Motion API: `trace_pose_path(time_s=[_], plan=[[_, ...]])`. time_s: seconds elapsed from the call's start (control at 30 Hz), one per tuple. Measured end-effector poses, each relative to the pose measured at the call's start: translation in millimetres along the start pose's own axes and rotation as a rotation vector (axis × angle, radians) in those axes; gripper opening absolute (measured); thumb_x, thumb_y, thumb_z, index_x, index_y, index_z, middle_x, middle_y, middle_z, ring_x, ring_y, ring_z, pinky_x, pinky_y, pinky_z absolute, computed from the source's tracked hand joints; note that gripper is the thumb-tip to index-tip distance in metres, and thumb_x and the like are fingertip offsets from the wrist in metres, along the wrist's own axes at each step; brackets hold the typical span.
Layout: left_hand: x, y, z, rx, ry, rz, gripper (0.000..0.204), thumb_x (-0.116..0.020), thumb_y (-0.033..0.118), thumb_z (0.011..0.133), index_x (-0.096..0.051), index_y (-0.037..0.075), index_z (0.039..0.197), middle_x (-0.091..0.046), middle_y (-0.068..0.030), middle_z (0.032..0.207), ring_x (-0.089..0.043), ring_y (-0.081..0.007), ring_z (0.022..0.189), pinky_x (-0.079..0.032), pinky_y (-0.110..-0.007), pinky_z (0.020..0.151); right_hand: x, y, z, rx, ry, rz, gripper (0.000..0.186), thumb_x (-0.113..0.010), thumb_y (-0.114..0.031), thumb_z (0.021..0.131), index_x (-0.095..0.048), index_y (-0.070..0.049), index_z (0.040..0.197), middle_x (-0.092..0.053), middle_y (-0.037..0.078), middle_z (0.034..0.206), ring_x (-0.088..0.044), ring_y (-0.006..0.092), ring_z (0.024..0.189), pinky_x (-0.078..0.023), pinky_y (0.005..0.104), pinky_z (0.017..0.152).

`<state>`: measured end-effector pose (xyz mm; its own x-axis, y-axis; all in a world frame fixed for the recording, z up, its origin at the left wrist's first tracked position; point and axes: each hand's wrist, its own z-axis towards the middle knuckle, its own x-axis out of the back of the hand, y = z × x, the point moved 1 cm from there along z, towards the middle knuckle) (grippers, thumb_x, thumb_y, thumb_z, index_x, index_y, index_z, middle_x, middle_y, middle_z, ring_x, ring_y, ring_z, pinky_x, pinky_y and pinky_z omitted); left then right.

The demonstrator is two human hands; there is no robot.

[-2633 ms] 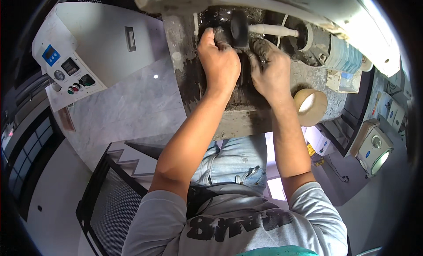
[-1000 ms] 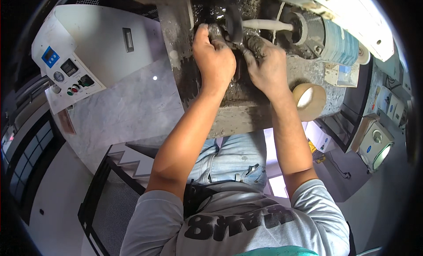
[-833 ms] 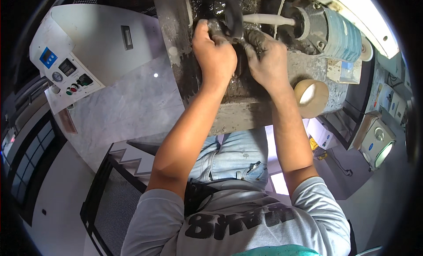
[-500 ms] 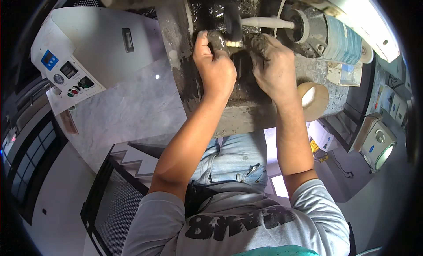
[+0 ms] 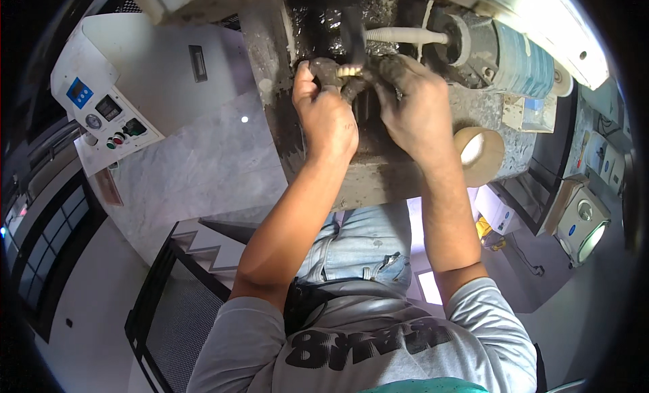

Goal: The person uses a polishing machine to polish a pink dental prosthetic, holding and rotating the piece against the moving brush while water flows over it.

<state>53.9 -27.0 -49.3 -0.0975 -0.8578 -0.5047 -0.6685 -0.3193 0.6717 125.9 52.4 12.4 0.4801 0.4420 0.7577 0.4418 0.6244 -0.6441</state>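
Observation:
A denture with a row of pale teeth [image 5: 348,72], smeared with dark grey sludge, is between my two muddy hands just below a black polishing wheel [image 5: 353,38]. My left hand [image 5: 324,116] is closed on the denture's left side, thumb and fingers around it. My right hand [image 5: 416,109] grips at its right side, fingers bent and coated in grey, partly hiding it. The wheel sits on a pale tapered spindle [image 5: 405,36] from a motor [image 5: 514,58] with a bluish body at right, over a wet, dirty work trough.
A cream round bowl [image 5: 492,156] stands by my right forearm on the bench [image 5: 368,183]. A small clear box [image 5: 527,116] lies behind it. A white cabinet with a control panel [image 5: 108,116] stands at left on marble. A white overhang [image 5: 554,28] spans above the motor.
Both hands have moved down a little, toward me, and the row of pale teeth, hidden earlier, now shows below the wheel. My left fingertips are lower beside the denture.

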Motion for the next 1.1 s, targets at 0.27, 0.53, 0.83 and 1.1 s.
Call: trace_pose_path(time_s=[0.27, 0.53, 0.83, 1.1], plan=[[11.6, 15.0, -16.5, 0.067, -0.013, -0.033, 0.032, -0.039, -0.016, 0.082, -0.058, 0.003, 0.100, -0.063, -0.0071, 0.092, -0.064, -0.0155, 0.081, -0.055, -0.027, 0.068, 5.6, -2.7, -11.6, -0.021, 0.005, 0.030, 0.024, -0.069, 0.003, 0.072, -0.069, 0.000, 0.096, -0.066, 0.019, 0.091, -0.064, 0.0390, 0.081, -0.053, 0.0423, 0.072], [38.2, 34.9, -31.4, -0.155, -0.436, 0.460, 0.024, -0.053, -0.006, 0.095, -0.054, -0.004, 0.119, -0.064, -0.0080, 0.106, -0.061, -0.0094, 0.094, -0.050, -0.023, 0.075, 33.0, 11.2, -23.1, 0.103, -0.037, 0.085, 0.027, -0.069, 0.005, 0.072, -0.070, -0.001, 0.098, -0.068, 0.017, 0.100, -0.067, 0.0350, 0.087, -0.054, 0.0372, 0.076], [33.1, 44.5, -31.5, -0.443, -0.494, 0.770, 0.034, -0.049, -0.017, 0.078, -0.055, -0.009, 0.110, -0.060, -0.0150, 0.104, -0.063, -0.0226, 0.097, -0.049, -0.030, 0.088, 24.7, 14.6, -25.7, 0.063, -0.045, 0.135, 0.027, -0.068, 0.006, 0.073, -0.070, 0.000, 0.099, -0.068, 0.017, 0.101, -0.068, 0.0345, 0.087, -0.054, 0.0367, 0.077], [29.6, 29.3, -11.5, -0.369, -0.503, 0.815, 0.038, -0.046, -0.019, 0.081, -0.050, -0.013, 0.118, -0.058, -0.0144, 0.112, -0.058, -0.0177, 0.103, -0.045, -0.026, 0.092, 8.7, 18.1, -20.2, -0.125, -0.016, 0.218, 0.021, -0.069, 0.001, 0.077, -0.072, 0.000, 0.098, -0.069, 0.019, 0.093, -0.068, 0.0352, 0.083, -0.054, 0.0363, 0.074]])
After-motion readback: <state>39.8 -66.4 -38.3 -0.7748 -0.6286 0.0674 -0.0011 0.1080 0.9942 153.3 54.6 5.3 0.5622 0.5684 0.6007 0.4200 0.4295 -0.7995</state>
